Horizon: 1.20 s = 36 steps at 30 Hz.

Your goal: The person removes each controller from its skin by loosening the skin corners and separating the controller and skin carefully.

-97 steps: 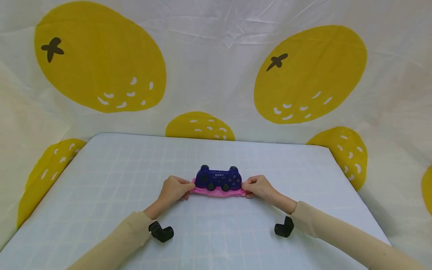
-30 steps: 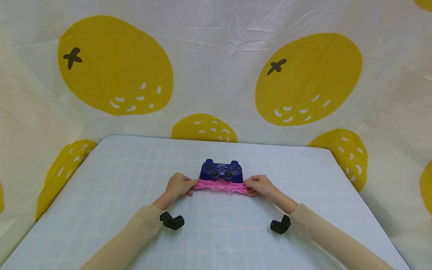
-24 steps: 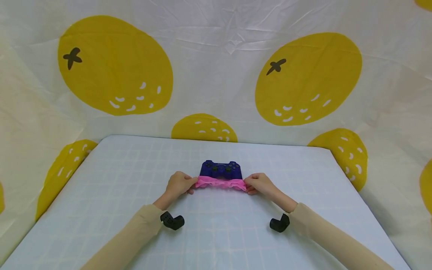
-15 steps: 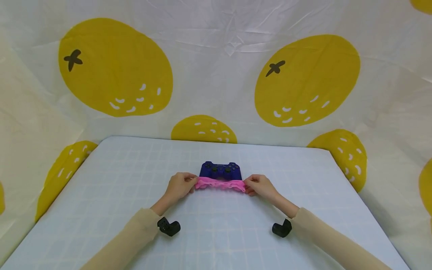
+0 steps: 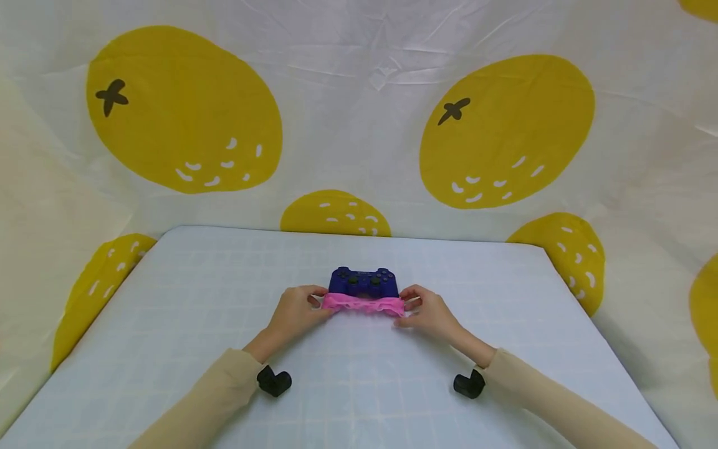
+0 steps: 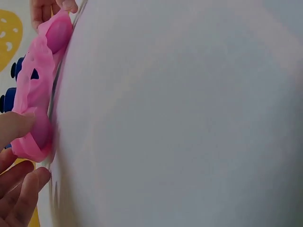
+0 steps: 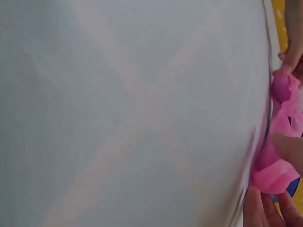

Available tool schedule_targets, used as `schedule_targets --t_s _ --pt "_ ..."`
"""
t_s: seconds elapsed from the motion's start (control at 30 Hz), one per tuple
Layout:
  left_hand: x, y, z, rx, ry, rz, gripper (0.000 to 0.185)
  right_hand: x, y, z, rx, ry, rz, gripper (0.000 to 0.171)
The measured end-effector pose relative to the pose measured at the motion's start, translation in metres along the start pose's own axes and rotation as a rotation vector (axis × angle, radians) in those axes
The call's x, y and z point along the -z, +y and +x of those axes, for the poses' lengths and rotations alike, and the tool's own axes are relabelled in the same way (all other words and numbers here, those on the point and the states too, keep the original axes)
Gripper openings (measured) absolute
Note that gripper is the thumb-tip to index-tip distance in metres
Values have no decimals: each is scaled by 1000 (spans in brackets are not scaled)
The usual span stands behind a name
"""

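Observation:
A dark blue game controller (image 5: 363, 284) stands near the middle of the table, its grips toward the person. A stretchy pink cover (image 5: 363, 304) wraps its near end, covering both grips; the thumbsticks show above it. My left hand (image 5: 296, 308) is at the left end. In the left wrist view its thumb (image 6: 16, 125) rests on the pink cover (image 6: 41, 61), with most fingers spread apart below. At the right end is my right hand (image 5: 429, 315), fingers spread from the thumb. In the right wrist view that thumb (image 7: 289, 149) touches the cover and the fingertips lie near its edge.
The table (image 5: 359, 393) has a pale checked cloth. Behind it hangs a white curtain (image 5: 348, 125) printed with large yellow fruit. Black wrist cameras, left (image 5: 273, 381) and right (image 5: 469, 384), hang beneath the sleeves.
The pink cover has come from under the controller up over its grips. Both hands, which pinched the cover's corners, have loosened, their fingers now spread around its ends.

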<state>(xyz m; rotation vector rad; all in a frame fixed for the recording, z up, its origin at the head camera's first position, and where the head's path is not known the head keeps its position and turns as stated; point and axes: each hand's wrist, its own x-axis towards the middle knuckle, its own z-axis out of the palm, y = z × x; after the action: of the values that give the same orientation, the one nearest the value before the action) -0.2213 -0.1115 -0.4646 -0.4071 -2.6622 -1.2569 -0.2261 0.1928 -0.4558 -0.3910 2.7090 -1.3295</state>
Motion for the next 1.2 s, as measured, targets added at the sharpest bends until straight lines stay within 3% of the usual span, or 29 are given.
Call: schedule_targets --t_s 0.17,0.3,0.47,0.93,1.2 --pt "2 -10 5 21 -89 -20 39 -2 2 6 20 28 1 47" --pt "0 -18 7 -66 -117 -29 42 -4 5 7 55 54 -12 42" --pt "-2 -24 8 -163 -83 -29 40 -5 10 4 101 43 0 38" --pt "7 -20 13 -236 -174 30 34 -4 13 7 116 -7 44 33" --pt "12 -22 14 -219 -224 7 35 -1 12 9 114 -38 37 32"
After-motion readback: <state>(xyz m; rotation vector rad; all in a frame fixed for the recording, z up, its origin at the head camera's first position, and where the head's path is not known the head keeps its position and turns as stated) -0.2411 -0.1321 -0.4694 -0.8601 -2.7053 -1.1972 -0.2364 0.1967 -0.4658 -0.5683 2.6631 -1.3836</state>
